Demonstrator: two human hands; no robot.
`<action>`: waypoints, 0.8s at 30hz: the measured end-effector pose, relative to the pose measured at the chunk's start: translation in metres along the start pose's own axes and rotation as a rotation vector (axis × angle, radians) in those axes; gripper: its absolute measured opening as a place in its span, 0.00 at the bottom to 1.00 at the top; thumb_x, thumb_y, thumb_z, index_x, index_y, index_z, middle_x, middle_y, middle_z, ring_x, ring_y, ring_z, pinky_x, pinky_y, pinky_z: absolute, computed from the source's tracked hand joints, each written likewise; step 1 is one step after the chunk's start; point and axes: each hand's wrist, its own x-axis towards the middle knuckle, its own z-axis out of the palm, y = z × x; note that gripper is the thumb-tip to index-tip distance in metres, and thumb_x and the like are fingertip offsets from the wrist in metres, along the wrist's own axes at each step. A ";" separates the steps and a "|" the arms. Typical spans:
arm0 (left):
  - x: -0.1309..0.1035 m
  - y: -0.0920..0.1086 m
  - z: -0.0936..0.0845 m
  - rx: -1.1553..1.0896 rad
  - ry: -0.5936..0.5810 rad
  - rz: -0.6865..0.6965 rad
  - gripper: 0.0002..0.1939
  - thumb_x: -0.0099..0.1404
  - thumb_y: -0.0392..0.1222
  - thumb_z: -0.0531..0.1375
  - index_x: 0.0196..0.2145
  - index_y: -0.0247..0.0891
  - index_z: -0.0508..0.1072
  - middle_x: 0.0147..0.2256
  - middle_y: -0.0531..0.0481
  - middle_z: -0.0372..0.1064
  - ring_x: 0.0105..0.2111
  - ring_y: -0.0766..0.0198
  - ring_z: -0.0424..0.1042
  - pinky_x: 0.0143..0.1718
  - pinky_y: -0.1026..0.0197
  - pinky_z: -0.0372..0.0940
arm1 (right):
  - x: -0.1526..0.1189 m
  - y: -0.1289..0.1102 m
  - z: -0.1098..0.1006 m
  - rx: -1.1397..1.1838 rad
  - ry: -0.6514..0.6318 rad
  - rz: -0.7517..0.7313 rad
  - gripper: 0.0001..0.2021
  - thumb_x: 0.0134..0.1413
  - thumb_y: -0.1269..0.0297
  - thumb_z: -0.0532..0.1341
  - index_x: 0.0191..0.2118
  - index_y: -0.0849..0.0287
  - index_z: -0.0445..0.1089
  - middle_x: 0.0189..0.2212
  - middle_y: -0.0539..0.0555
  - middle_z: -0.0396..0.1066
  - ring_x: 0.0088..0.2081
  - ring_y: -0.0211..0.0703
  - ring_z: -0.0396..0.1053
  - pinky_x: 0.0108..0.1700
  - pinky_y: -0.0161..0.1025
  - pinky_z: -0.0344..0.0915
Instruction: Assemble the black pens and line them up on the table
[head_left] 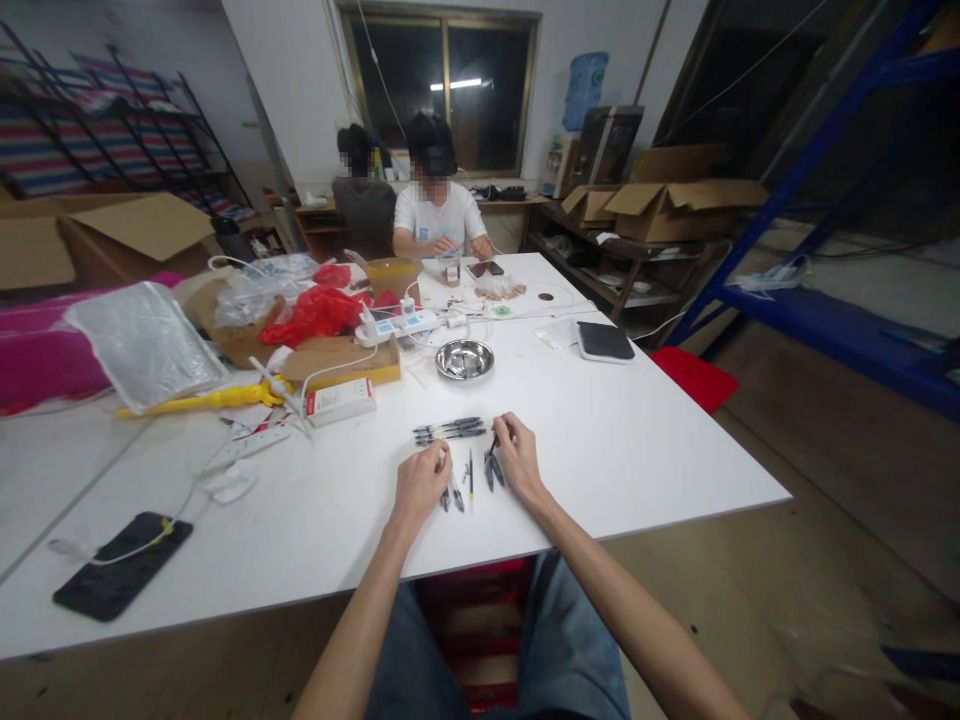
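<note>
Head camera shows two bare hands working low over a white table (652,440). The left hand (424,480) has its fingers curled and the tips drawn together; whether a small part is pinched between them cannot be told. Clear pen barrels (455,493) with dark ends lie just beside those fingertips, on the side towards the right hand, slanting towards the near table edge. The right hand (517,450) has thumb and forefinger closed on a dark slender piece (494,440), which points down and leftward out of the grip. Dark pen parts (491,472) lie just below these fingertips, close against the hand's left side.

Between the two hands, apart from both, a slim refill (472,480) lies pointing away from the person, its pale end nearest the table edge. Tiny loose parts (466,472) sit just left of it. Beyond the fingertips, a row of dark-ended pens (450,430) lies crosswise, one beside another.

Farther out stands a shiny metal bowl (465,360) with some small items inside. To its left are a white power strip (397,325), a red plastic bag (319,315) and a red-and-white box (340,401); to its right lies a black-and-white device (604,341). A black phone (124,565) rests at the table's near left. Across the table sits a person in a white shirt (441,222).
</note>
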 end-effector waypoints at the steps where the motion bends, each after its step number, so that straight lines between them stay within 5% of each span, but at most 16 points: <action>1: 0.000 0.000 0.000 0.004 0.000 -0.004 0.10 0.70 0.43 0.51 0.40 0.43 0.72 0.22 0.55 0.67 0.26 0.64 0.70 0.30 0.63 0.53 | 0.000 0.000 0.000 0.004 0.003 0.002 0.19 0.66 0.52 0.51 0.26 0.57 0.60 0.22 0.46 0.59 0.27 0.37 0.58 0.31 0.35 0.55; 5: 0.000 0.001 -0.001 0.029 0.008 -0.037 0.10 0.70 0.43 0.52 0.39 0.43 0.73 0.23 0.55 0.68 0.27 0.64 0.70 0.30 0.63 0.53 | 0.000 0.004 0.003 0.025 -0.058 -0.003 0.16 0.64 0.52 0.53 0.32 0.58 0.67 0.22 0.46 0.62 0.26 0.38 0.59 0.30 0.35 0.56; 10: 0.001 -0.001 0.003 0.063 0.031 -0.028 0.08 0.69 0.42 0.54 0.38 0.42 0.72 0.27 0.53 0.70 0.30 0.63 0.70 0.31 0.64 0.55 | 0.002 0.014 0.008 0.021 -0.186 -0.032 0.17 0.61 0.57 0.57 0.52 0.59 0.69 0.18 0.42 0.54 0.21 0.37 0.53 0.28 0.34 0.52; 16: 0.001 0.000 0.005 0.109 0.049 0.017 0.12 0.72 0.46 0.50 0.36 0.40 0.69 0.31 0.49 0.71 0.32 0.61 0.70 0.34 0.62 0.58 | 0.001 0.014 0.010 -0.251 -0.265 -0.150 0.06 0.57 0.64 0.59 0.33 0.58 0.73 0.22 0.48 0.66 0.29 0.40 0.62 0.35 0.36 0.56; 24: -0.001 0.005 0.002 0.224 0.052 0.012 0.16 0.75 0.46 0.44 0.40 0.39 0.69 0.35 0.44 0.72 0.37 0.58 0.72 0.39 0.61 0.61 | 0.000 0.013 0.011 -0.443 -0.256 -0.188 0.19 0.65 0.58 0.55 0.24 0.57 0.70 0.21 0.51 0.67 0.30 0.43 0.62 0.37 0.38 0.54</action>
